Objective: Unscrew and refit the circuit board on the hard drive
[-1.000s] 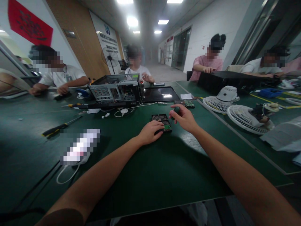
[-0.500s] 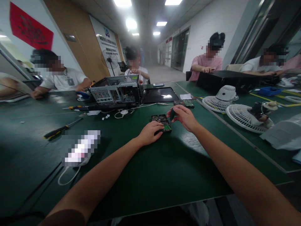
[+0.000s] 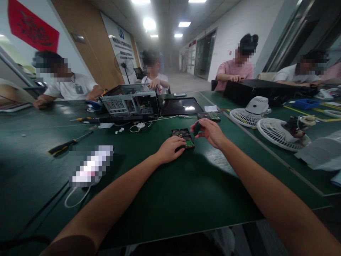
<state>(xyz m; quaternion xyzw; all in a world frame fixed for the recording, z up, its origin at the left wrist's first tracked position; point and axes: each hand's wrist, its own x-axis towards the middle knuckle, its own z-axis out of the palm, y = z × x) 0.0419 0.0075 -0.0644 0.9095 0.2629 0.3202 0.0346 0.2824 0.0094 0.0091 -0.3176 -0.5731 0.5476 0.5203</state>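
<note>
An opened-looking hard drive (image 3: 181, 133), black with a green circuit board at its near end, lies on the green table in front of me. My left hand (image 3: 172, 148) grips its near left side, with the fingers over the edge and partly covering it. Just right of the drive and a little above the table, my right hand (image 3: 210, 132) is closed around a small dark green tool handle (image 3: 197, 128). The tool's tip cannot be made out. A second hard drive (image 3: 210, 116) lies beyond my right hand.
An open computer case (image 3: 130, 103) and a black panel (image 3: 181, 106) stand farther back. Left are screwdrivers (image 3: 64, 146) and a blurred bright device (image 3: 93, 165) with a white cord. White fan parts (image 3: 249, 113) lie right, near a large black case (image 3: 258, 90). Several people sit around the table.
The view has shifted slightly. My hands keep almost the same place, on the drive and beside it. Across the table, a person's hand has changed position above the computer case.
</note>
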